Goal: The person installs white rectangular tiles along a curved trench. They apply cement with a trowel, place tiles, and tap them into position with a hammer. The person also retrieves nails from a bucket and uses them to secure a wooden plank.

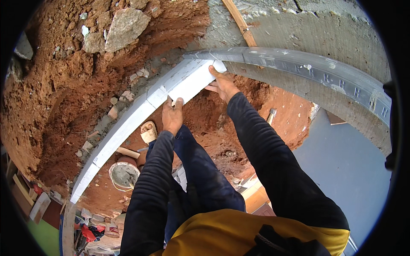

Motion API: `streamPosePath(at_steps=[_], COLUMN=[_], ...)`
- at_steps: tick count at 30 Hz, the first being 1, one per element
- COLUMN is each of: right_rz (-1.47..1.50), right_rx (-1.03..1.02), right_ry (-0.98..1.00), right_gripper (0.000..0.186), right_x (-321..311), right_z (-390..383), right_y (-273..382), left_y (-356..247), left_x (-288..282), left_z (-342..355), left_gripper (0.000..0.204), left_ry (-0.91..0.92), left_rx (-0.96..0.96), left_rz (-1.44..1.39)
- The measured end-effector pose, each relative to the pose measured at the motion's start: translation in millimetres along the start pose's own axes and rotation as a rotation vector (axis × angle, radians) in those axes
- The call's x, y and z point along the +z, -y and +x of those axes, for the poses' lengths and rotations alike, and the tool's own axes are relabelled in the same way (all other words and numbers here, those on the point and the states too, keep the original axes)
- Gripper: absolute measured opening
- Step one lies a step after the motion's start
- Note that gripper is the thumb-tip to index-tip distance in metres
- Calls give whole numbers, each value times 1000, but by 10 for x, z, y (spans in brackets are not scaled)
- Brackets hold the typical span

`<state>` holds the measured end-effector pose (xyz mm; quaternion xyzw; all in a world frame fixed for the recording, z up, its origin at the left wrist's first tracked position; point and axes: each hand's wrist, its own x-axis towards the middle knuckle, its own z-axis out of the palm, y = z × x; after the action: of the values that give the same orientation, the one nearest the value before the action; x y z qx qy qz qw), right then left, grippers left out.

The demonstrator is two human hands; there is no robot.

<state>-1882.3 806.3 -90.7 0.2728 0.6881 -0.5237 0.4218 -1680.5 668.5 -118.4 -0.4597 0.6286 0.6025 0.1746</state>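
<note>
Two hands (172,116) (222,85) on one white block (192,81)

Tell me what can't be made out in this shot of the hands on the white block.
- Head view: the palm of the right hand is pressed flat on the white block, so the block's face beneath is hidden.
- Head view: what the left hand touches with its fingertips is covered by the fingers.
- Head view: the bucket contents read only as grey, too small to identify.
- Head view: the embossed marks on the grey pipe are blurred.
</note>
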Motion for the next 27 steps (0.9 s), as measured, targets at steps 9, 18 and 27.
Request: streamPosePath(at_steps=[9, 18, 27], right_rz=[13, -18, -385], right_rx=[-45, -45, -466], right_ry=[-22, -89, -818], right_gripper=[96, 107, 77], right_x=[0, 66, -1392], right_z=[23, -74, -1080], right_y=[-48, -52, -1478], left_y=[30, -2, 112], left_x=[64, 73, -35], left_z=[56, 33, 23], left_gripper=[82, 83, 113], left_ry=[12, -76, 1], left_rx=[-26, 47, 187], left_rz=[-7, 66, 76])
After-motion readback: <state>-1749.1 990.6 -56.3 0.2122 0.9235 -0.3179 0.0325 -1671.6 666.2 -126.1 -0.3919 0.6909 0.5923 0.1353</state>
